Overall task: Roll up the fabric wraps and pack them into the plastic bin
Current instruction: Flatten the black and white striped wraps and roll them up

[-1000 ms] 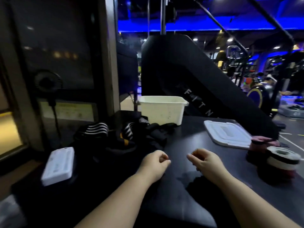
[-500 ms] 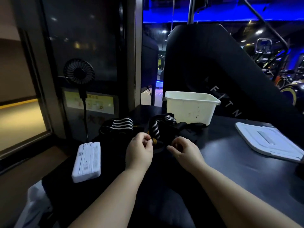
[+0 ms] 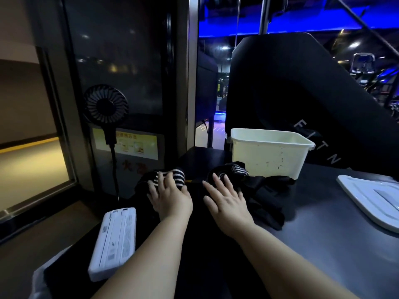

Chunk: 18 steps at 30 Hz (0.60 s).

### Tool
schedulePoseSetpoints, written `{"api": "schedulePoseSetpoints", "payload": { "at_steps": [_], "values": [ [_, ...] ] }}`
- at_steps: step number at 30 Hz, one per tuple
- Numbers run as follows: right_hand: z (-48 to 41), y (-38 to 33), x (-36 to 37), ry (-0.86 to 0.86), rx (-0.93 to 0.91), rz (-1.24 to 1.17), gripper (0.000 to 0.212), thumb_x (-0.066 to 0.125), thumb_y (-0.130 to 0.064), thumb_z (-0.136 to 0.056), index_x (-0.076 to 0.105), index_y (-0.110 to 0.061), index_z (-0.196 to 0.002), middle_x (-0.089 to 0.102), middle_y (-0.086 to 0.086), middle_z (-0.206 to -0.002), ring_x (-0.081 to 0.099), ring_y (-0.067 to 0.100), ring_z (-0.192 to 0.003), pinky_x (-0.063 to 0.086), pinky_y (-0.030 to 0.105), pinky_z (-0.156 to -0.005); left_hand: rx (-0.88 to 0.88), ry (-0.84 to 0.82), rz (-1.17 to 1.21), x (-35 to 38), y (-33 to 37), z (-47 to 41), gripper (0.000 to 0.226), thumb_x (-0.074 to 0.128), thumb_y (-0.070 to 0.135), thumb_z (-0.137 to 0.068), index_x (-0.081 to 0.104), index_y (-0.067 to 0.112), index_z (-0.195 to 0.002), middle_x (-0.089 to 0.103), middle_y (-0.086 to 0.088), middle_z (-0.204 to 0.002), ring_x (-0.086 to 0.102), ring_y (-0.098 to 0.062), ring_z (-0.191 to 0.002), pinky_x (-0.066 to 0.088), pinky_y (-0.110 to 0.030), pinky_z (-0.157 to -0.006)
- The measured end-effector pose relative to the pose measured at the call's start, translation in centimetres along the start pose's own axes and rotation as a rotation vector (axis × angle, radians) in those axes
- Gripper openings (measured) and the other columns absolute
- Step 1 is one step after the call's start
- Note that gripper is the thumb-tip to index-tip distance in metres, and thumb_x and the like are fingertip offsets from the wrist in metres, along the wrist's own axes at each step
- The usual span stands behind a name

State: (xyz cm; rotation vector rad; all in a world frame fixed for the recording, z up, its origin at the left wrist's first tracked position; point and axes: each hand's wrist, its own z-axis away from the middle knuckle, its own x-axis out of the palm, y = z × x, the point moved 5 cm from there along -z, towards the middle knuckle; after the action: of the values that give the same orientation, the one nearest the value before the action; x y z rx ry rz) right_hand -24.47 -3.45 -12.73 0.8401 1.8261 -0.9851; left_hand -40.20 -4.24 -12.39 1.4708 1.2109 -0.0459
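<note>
Left hand (image 3: 172, 198) lies flat on a striped fabric wrap (image 3: 178, 176). Right hand (image 3: 228, 202), likewise flat, presses crumpled black fabric wraps (image 3: 267, 190).

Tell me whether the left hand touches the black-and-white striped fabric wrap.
Touching. In the head view the left hand lies with fingers spread on the black-and-white striped fabric wrap, covering its stripes.

Both bare forearms reach forward, side by side. Left hand (image 3: 170, 198) and right hand (image 3: 226, 199) lie palm-down, fingers seemingly spread flat.
</note>
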Motion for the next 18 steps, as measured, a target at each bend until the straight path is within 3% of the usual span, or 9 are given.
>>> {"api": "schedulePoseSetpoints", "payload": {
  "at_steps": [3,7,15,18],
  "values": [
    [-0.4,0.1,0.7,-0.045,0.008,-0.015,0.05,0.024,-0.054,-0.101,0.02,-0.047,-0.15,-0.008,-0.023,-0.161,-0.015,0.007,-0.148,0.006,0.046,-0.118,-0.12,-0.189,-0.058,2.0,-1.0,-1.3,0.067,0.044,0.049,-0.098,0.015,0.028,-0.155,0.003,0.001,-0.164,-0.009,-0.029,-0.15,0.002,-0.049,-0.12],
    [-0.5,0.4,0.9,-0.044,0.02,-0.084,0.049,0.025,-0.053,-0.101,0.022,-0.045,-0.15,-0.007,-0.027,-0.159,-0.016,0.0,-0.146,0.006,0.041,-0.118,-0.165,-0.216,-0.133,3.3,-1.1,-2.7,0.074,0.047,0.054,-0.096,0.016,0.022,-0.154,0.025,-0.004,-0.159,0.01,-0.027,-0.147,0.009,-0.04,-0.12],
    [-0.1,0.4,0.0,0.011,0.058,-0.266,0.047,0.028,-0.054,-0.101,0.025,-0.048,-0.147,0.007,-0.032,-0.156,-0.007,-0.012,-0.14,0.01,0.044,-0.117,-0.173,-0.051,-0.04,2.1,-1.0,-2.4,0.035,0.043,0.032,-0.101,0.057,0.019,-0.131,0.059,-0.005,-0.13,0.036,-0.029,-0.128,0.026,-0.047,-0.112],
    [0.1,0.3,-0.7,0.139,0.072,-0.26,0.066,0.012,-0.071,-0.085,0.031,-0.049,-0.145,0.027,-0.033,-0.15,0.008,-0.013,-0.139,0.011,0.044,-0.114,-0.138,0.058,0.186,1.1,-0.3,-1.1,0.033,0.052,0.032,-0.098,0.065,0.016,-0.123,0.063,-0.012,-0.121,0.039,-0.031,-0.126,0.027,-0.05,-0.111]
  ]
}}
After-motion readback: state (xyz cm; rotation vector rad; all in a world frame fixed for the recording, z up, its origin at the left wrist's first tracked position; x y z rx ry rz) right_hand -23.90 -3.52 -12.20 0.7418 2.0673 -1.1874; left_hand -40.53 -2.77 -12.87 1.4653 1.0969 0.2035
